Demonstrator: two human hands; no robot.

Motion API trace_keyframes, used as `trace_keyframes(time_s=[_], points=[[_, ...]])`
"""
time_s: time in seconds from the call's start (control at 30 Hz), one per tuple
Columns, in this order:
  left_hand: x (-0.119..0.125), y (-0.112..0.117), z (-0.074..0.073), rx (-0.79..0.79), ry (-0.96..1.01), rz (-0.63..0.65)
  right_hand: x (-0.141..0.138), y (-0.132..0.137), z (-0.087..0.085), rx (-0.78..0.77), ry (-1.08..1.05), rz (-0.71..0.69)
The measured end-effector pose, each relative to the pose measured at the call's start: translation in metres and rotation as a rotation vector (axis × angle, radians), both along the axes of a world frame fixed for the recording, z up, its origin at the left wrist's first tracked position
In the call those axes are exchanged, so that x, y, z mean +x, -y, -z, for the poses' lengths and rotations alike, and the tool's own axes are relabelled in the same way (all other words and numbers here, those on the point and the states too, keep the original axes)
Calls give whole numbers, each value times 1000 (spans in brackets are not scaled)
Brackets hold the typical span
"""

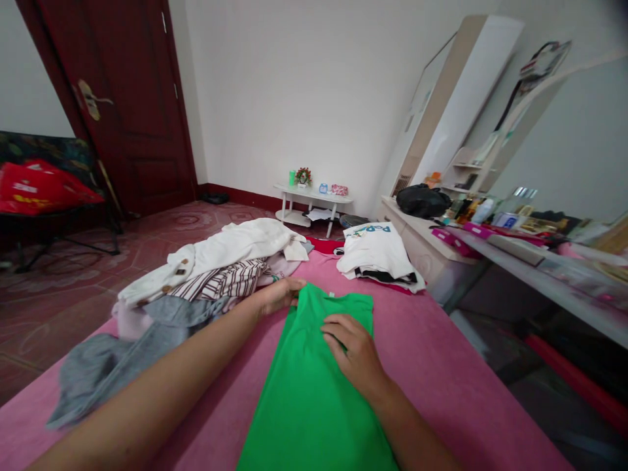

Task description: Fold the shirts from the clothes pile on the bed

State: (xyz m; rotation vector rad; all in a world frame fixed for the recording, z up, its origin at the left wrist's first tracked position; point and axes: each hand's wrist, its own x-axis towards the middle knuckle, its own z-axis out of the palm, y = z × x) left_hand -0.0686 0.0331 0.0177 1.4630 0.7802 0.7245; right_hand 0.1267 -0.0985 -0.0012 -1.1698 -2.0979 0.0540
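Atop pink bedding point(451, 386), left fingers point(295, 285) pinch a green garment point(314, 392).

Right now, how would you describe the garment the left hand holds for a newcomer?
On the pink surface filling the lower middle, look nearer than the white-topped stack. There the green garment reaches the bottom edge, its far left corner in the left hand. Plain bright green sets it apart from the white garment and striped garment farther left.

Green garment point(316, 392) is lying lengthwise, creasing near its far end, camera-side of white-topped clothes stack point(375, 252).
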Motion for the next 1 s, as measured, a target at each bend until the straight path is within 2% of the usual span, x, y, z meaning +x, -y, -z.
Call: trace_keyframes(time_s=[0.1,0.17,0.27,0.33,0.4,0.47,0.5,0.63,0.73,0.8,0.9,1.0], points=[[0,4,12,3,43,-135,17,-3,0,97,-81,384],[-3,6,17,12,30,-230,32,-4,-4,78,-78,634],[-11,12,13,129,-173,-375,51,-6,-16,-183,-29,832],[-14,18,6,246,-439,-410,61,-6,-21,-409,12,838],[-16,24,2,248,-649,-323,68,-7,-22,-545,11,754],[-15,28,1,203,-694,-196,72,-7,-17,-580,-54,633],[-13,29,1,232,-682,-169,74,-7,-14,-585,-99,576],[-7,31,-1,502,-564,-199,72,-10,-10,-545,-245,463],[-2,29,-10,631,-360,-218,67,-17,-20,-377,-378,460],[-1,25,-12,666,-300,-300,67,-22,-24,-247,-478,471],[-1,18,-2,664,-419,-423,71,-30,-15,-199,-504,517],[-5,13,15,638,-519,-449,79,-34,6,-254,-418,566]])
